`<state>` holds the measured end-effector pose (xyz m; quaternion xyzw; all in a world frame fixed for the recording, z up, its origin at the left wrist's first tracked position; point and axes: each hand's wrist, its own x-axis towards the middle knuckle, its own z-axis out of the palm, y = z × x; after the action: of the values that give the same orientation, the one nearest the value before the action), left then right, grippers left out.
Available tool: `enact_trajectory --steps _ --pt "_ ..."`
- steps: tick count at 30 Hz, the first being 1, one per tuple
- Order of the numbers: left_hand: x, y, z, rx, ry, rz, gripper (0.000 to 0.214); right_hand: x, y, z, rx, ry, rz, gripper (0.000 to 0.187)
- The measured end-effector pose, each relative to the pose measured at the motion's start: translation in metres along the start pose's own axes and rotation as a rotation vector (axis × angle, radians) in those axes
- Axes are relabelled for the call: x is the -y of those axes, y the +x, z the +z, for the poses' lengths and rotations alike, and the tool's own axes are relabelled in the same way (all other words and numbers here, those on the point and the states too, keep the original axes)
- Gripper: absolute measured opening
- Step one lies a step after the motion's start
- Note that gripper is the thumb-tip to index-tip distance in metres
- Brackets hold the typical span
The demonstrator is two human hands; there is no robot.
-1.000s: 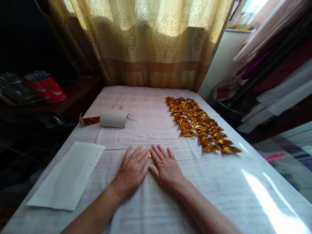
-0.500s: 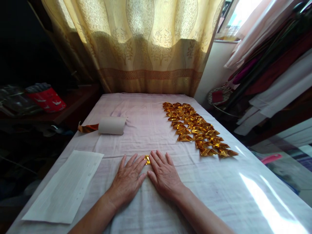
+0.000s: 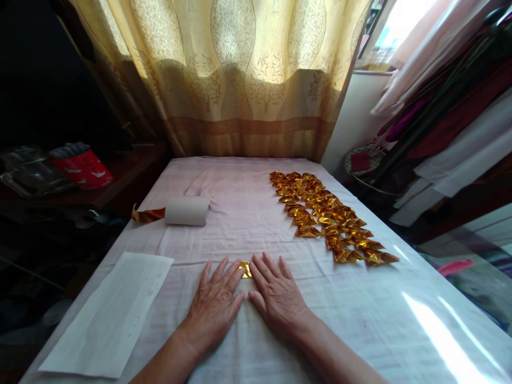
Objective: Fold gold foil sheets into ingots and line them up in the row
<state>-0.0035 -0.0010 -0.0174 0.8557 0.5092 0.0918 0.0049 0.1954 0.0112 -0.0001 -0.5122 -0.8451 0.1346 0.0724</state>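
Note:
My left hand (image 3: pixel 214 305) and my right hand (image 3: pixel 278 296) lie flat side by side on the white cloth of the table (image 3: pixel 248 229), fingers stretched out. A small piece of gold foil (image 3: pixel 245 269) shows between their fingertips, mostly covered by them. To the right and farther back, several folded gold foil pieces (image 3: pixel 328 216) lie in rows on the cloth.
A white roll with a gold foil tail (image 3: pixel 180 211) lies at the left of the table. A white sheet of paper (image 3: pixel 108 312) rests near the front left edge. A patterned curtain (image 3: pixel 240 74) hangs behind. Clothes hang at the right; a dark shelf stands at the left.
The hands stay flat on the foil piece, a little farther apart at the fingertips, so more foil shows. The view has tilted slightly.

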Motion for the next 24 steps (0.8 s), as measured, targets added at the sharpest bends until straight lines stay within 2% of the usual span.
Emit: enact_trajectory --steps 5,9,19,24 --pt "-0.003 0.0 -0.003 0.03 0.007 0.003 0.054 -0.003 -0.006 0.002 -0.041 -0.035 -0.052 0.06" --pt "-0.002 0.002 -0.008 0.081 -0.026 -0.004 0.054 -0.003 -0.006 0.002 -0.021 -0.019 -0.113 0.059" --pt "0.021 -0.01 -0.014 0.08 -0.048 0.049 0.057 -0.006 -0.012 -0.009 0.075 0.039 -0.035 0.058" --pt "0.029 -0.019 -0.014 0.057 0.012 0.069 0.059 -0.004 -0.011 -0.008 0.044 0.037 -0.041 0.057"
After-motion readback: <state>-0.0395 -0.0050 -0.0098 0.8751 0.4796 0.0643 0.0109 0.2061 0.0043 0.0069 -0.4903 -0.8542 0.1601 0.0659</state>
